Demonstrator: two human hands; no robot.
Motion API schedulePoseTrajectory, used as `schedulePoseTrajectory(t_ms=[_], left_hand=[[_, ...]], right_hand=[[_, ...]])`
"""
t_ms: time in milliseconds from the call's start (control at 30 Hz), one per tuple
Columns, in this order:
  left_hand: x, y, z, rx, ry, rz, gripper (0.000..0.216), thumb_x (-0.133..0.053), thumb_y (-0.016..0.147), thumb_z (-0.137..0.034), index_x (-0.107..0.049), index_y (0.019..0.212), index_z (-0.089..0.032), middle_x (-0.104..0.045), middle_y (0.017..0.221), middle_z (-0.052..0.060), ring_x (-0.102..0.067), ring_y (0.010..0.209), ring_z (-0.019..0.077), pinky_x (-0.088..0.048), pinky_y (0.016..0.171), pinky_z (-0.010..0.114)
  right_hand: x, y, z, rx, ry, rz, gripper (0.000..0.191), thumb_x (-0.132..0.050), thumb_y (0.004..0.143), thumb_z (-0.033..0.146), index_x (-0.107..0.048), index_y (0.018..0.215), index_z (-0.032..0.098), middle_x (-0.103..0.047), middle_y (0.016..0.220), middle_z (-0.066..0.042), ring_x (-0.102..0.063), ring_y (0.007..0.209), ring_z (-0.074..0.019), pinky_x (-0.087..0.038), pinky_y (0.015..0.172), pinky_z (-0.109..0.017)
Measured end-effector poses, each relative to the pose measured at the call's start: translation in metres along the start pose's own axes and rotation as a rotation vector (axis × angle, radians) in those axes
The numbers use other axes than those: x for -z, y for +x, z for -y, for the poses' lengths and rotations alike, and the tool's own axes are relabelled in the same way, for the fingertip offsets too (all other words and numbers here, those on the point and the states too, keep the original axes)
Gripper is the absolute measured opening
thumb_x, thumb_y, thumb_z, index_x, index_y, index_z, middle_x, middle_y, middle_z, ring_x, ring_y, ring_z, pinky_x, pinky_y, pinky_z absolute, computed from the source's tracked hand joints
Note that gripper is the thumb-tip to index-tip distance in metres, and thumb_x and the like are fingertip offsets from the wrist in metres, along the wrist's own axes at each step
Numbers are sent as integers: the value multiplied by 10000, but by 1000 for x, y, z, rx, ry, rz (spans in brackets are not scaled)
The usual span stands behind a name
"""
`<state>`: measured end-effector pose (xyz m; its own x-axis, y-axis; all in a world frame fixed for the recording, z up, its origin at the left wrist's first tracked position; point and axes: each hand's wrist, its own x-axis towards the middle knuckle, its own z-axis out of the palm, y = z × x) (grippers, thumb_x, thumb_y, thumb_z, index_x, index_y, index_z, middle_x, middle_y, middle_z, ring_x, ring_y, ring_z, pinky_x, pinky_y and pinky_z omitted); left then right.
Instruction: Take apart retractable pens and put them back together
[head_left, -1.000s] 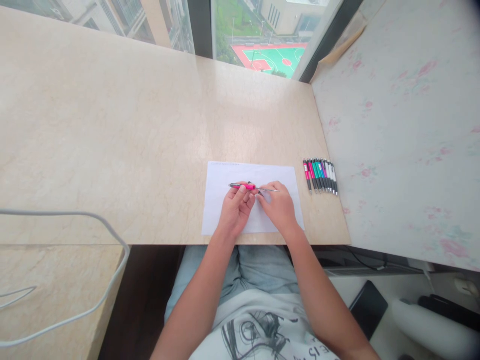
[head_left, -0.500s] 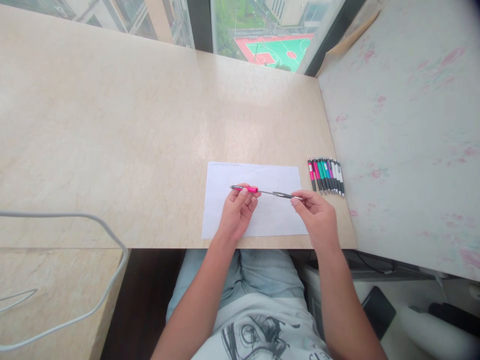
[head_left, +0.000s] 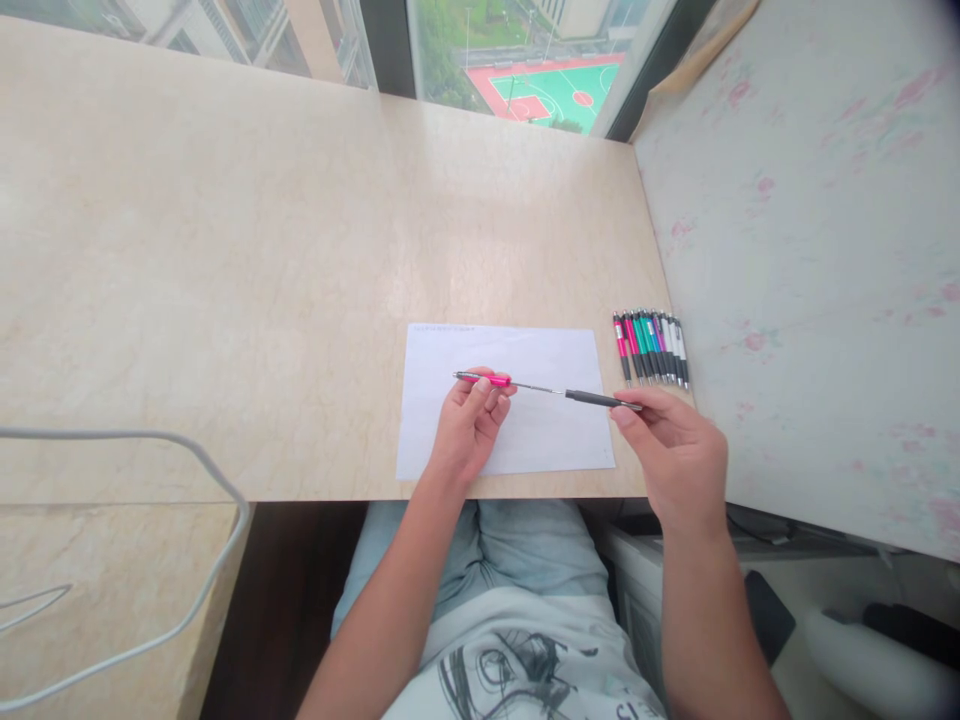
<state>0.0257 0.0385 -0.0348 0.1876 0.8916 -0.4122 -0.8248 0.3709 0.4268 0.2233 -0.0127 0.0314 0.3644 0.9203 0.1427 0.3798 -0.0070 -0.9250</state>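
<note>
Compared with half a second ago, we see the right hand (head_left: 679, 450) further out to the right, drawing the dark grip (head_left: 590, 398) away from the pink barrel (head_left: 501, 381), so that more of the thin refill (head_left: 538, 388) shows between them. Small print runs along the upper left edge of the white paper (head_left: 525, 440), and a pale label sits on the leftmost pen in the row of pens (head_left: 651, 348) (both too small for us to read). Our left hand (head_left: 466, 420) pinches the barrel above the paper, its other fingers loosely curled; our right closes thumb and fingertips around the grip's far end, just beyond the paper's right edge and near the row.
</note>
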Motion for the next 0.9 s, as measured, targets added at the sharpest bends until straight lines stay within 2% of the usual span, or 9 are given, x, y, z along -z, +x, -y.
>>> schedulePoseTrajectory(t_ms=[500, 900], left_hand=[[-2, -2, -1, 3, 21, 15, 258, -832, 744, -247, -667, 928, -171, -722, 895, 24, -702, 798, 101, -554, 696, 165], [-1, -2, 1, 4, 58, 24, 270, -840, 738, -266, -668, 924, -174, -730, 893, 22, -711, 803, 103, -550, 699, 168]], right_hand=[[-16, -1, 15, 77, -96, 92, 98, -700, 857, 301, -740, 929, 248, -717, 910, -37, -663, 793, -182, -576, 700, -325], [-26, 3, 12, 106, -135, 160, 101, -672, 876, 312, -726, 935, 251, -723, 945, -45, -666, 815, -199, -575, 743, -368]])
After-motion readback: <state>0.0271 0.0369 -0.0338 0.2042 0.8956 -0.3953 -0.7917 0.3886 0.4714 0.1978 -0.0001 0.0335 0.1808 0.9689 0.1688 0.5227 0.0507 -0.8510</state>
